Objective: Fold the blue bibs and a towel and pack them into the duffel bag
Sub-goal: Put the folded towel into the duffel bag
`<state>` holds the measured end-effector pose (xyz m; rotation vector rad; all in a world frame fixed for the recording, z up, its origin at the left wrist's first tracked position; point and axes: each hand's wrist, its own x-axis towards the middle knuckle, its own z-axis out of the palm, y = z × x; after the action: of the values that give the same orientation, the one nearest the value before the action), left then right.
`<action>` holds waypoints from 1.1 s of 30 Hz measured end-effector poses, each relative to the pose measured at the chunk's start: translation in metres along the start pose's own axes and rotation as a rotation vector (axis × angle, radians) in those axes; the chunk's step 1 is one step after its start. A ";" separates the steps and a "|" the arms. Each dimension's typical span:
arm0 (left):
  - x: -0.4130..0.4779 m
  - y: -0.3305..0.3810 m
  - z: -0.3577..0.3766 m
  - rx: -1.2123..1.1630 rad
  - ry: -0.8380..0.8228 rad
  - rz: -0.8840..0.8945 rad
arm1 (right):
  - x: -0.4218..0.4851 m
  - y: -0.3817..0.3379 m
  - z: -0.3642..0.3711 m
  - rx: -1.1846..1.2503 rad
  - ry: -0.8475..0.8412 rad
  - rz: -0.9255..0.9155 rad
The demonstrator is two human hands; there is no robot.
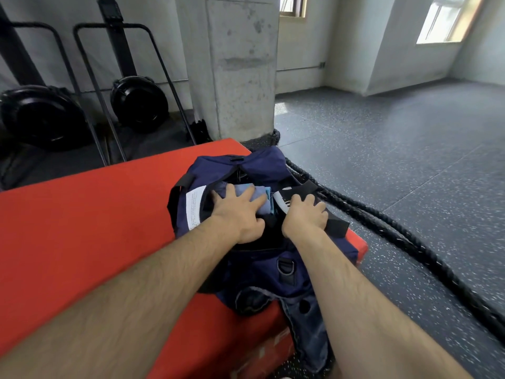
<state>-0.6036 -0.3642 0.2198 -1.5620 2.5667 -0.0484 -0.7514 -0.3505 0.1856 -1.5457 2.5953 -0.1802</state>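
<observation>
Pressing folded blue cloth [259,199] down inside the open bag [259,165] with the left hand [240,214], fingers spread flat. Gripping the bag's rim and black strap with the right hand [306,214], holding the mouth apart. Sitting at the red mat's [95,228] right edge. Seemingly nearing the end: nothing loose showing outside, zipping probably remaining.

I count two hands, my left hand [237,214] and my right hand [306,218], over one navy duffel bag [262,266]. In its opening I see one bundle of folded blue cloth [261,201]. One red mat [90,231] lies beneath. Two black fan wheels [41,116] [139,103], one concrete pillar [240,67], two windows [448,20] [292,5].
</observation>
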 end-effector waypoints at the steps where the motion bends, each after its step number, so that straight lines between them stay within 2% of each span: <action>1: -0.001 0.000 0.000 0.017 -0.001 0.005 | 0.000 0.000 -0.002 0.013 0.001 0.010; 4: -0.004 0.001 0.002 0.048 0.013 0.019 | -0.004 0.000 -0.013 0.129 0.043 0.014; 8: -0.005 0.003 0.001 0.070 0.041 0.018 | -0.007 -0.010 -0.049 0.550 0.174 0.019; 10: -0.003 0.004 -0.001 0.073 0.002 0.005 | -0.011 -0.020 -0.071 0.769 0.222 -0.028; 12: 0.000 0.002 -0.008 0.067 -0.048 0.000 | -0.019 -0.031 -0.079 0.854 0.236 -0.134; 15: -0.005 -0.008 -0.026 0.048 -0.088 -0.043 | -0.024 -0.043 -0.060 0.677 0.057 -0.292; 17: -0.024 -0.015 -0.036 0.109 -0.019 -0.035 | -0.023 -0.043 -0.047 0.489 -0.096 -0.317; 19: -0.051 -0.023 -0.030 0.176 0.247 -0.004 | -0.023 -0.040 -0.040 0.358 -0.199 -0.291; 20: -0.065 -0.026 -0.024 0.200 0.392 -0.032 | -0.023 -0.039 -0.038 0.337 -0.228 -0.286; 21: -0.080 -0.029 -0.019 0.184 0.468 -0.106 | -0.022 -0.039 -0.034 0.339 -0.261 -0.287; 22: -0.093 -0.032 -0.017 0.136 0.468 -0.216 | -0.022 -0.039 -0.032 0.353 -0.287 -0.287; 24: -0.105 -0.039 -0.012 -0.138 0.251 -0.419 | -0.024 -0.041 -0.029 0.340 -0.300 -0.309; 26: -0.105 -0.043 -0.011 -0.432 0.100 -0.458 | -0.026 -0.044 -0.032 0.369 -0.271 -0.334; 27: -0.101 -0.045 -0.014 -0.533 0.114 -0.436 | -0.028 -0.044 -0.035 0.356 -0.253 -0.338; 29: -0.091 -0.049 -0.032 -0.605 0.241 -0.405 | -0.032 -0.042 -0.043 0.364 -0.290 -0.315; 33: -0.066 -0.056 -0.065 -0.743 0.342 -0.352 | -0.027 -0.033 -0.048 0.605 -0.168 -0.316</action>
<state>-0.5329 -0.3339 0.2964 -2.4288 2.6692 0.7437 -0.7180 -0.3403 0.2394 -1.6173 1.8965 -0.7465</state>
